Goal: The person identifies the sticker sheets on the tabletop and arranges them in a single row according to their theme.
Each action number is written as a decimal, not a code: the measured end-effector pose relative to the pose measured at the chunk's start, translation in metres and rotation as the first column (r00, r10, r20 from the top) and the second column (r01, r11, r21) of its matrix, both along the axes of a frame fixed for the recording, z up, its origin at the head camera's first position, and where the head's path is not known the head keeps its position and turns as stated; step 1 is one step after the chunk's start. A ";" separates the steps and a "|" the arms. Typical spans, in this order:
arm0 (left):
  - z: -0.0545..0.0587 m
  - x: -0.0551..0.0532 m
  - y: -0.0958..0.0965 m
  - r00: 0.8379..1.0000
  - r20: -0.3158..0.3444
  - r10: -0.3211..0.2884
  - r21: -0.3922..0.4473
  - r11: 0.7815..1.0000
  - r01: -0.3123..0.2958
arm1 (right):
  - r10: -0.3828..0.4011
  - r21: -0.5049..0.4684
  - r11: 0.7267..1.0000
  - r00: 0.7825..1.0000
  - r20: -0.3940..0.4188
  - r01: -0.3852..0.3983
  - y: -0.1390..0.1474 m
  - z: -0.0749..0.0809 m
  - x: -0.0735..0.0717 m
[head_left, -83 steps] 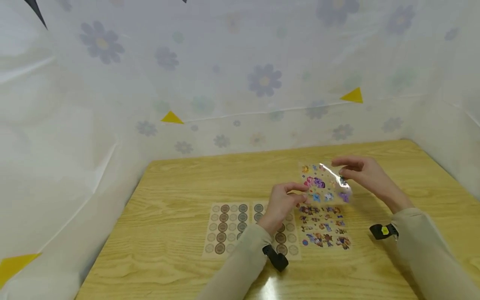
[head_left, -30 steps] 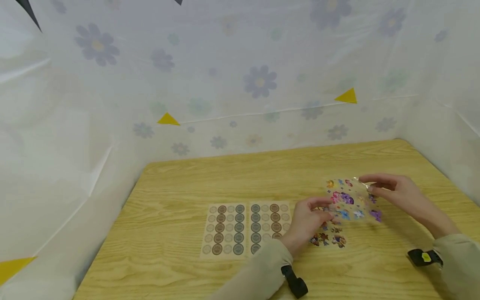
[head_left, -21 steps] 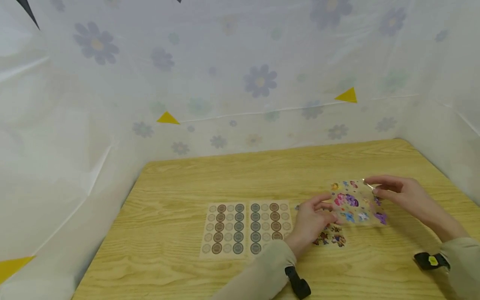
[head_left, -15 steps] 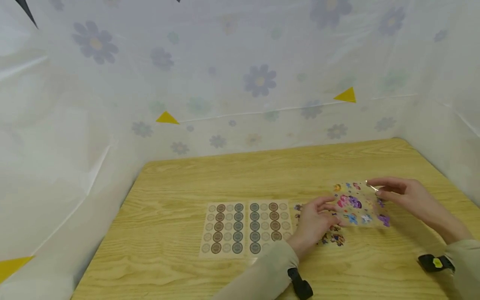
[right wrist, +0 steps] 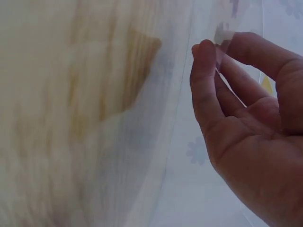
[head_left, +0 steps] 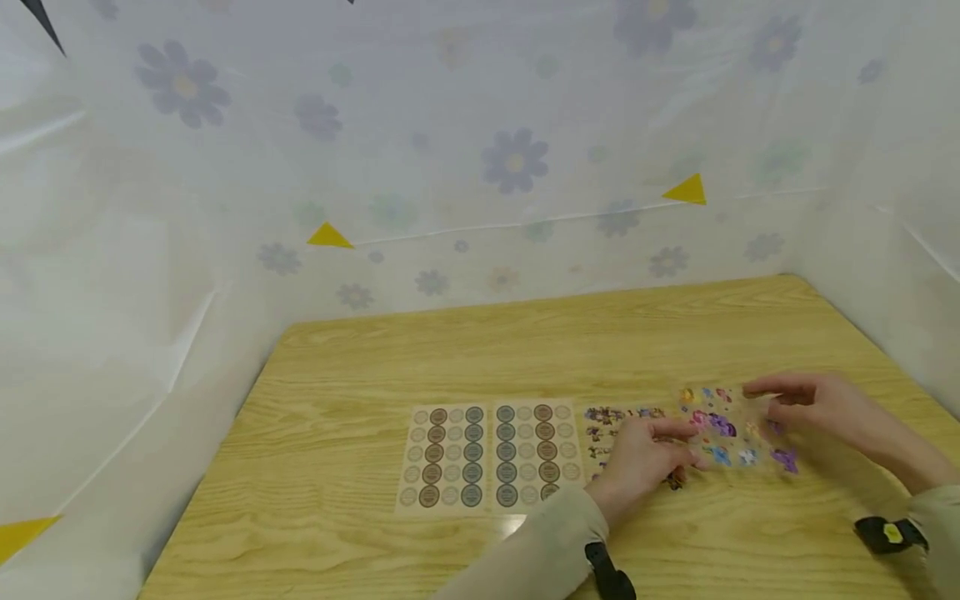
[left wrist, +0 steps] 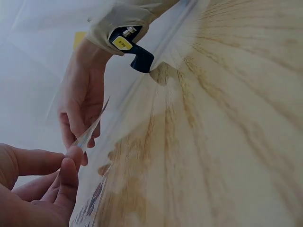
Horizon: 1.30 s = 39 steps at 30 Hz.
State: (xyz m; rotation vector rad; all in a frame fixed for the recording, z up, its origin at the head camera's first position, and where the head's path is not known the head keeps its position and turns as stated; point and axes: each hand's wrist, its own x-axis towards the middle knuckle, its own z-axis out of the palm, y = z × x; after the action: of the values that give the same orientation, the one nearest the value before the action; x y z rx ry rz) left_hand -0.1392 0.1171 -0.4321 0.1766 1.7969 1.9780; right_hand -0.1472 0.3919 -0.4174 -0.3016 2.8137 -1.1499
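Observation:
A clear sticker sheet (head_left: pixel 738 429) with colourful pony figures is held up by both hands, a little above the table on the right. My left hand (head_left: pixel 647 462) pinches its left edge between thumb and fingers; the left wrist view shows the thin sheet (left wrist: pixel 87 135) seen nearly edge-on, tilted. At the far edge, my right hand (head_left: pixel 843 417) grips the sheet between thumb and forefinger, as the right wrist view shows at the fingertips (right wrist: pixel 208 49). Another sticker sheet (head_left: pixel 603 433) with small brown and blue figures lies flat beneath my left hand, partly hidden by it.
Two sheets of round stickers lie side by side on the wooden table (head_left: pixel 337 467): a left label sheet (head_left: pixel 442 458) and a right label sheet (head_left: pixel 527 458). A white flowered curtain (head_left: pixel 450 167) with yellow triangles encloses the table.
Both hands have carried the pony sticker sheet rightward and lower, from above the figure sheet to its right side. More of the figure sheet and the right label sheet now shows.

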 end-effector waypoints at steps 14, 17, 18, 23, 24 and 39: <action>-0.002 0.003 0.001 0.984 0.174 -0.029 0.161 0.987 0.001 | 0.182 0.009 0.983 0.981 -0.064 -0.181 0.005 -0.010 -0.005; -0.002 0.003 0.001 0.980 0.200 -0.027 0.157 0.988 -0.004 | 0.200 0.018 0.980 0.977 -0.079 -0.199 0.004 -0.012 -0.006; -0.002 0.003 0.001 0.979 0.204 -0.028 0.150 0.989 -0.003 | 0.206 0.023 0.979 0.975 -0.085 -0.205 0.003 -0.013 -0.006; 0.002 0.002 -0.004 0.976 0.205 -0.076 0.138 0.989 0.048 | 0.193 0.072 0.980 0.976 -0.100 -0.186 0.000 -0.013 -0.005; 0.004 0.002 -0.006 0.976 0.200 -0.088 0.134 0.989 0.062 | 0.190 0.080 0.980 0.977 -0.100 -0.182 -0.001 -0.013 -0.005; 0.035 -0.008 -0.034 0.559 -0.470 -0.683 -0.814 0.580 0.025 | 0.126 0.176 0.977 0.991 -0.049 -0.116 -0.010 -0.008 -0.004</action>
State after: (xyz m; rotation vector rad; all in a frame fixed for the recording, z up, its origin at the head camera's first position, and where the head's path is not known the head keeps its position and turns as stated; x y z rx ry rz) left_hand -0.1475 0.0833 -0.3969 1.1899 2.6076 0.6718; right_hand -0.1507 0.3816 -0.4254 -0.4928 2.8753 -0.8794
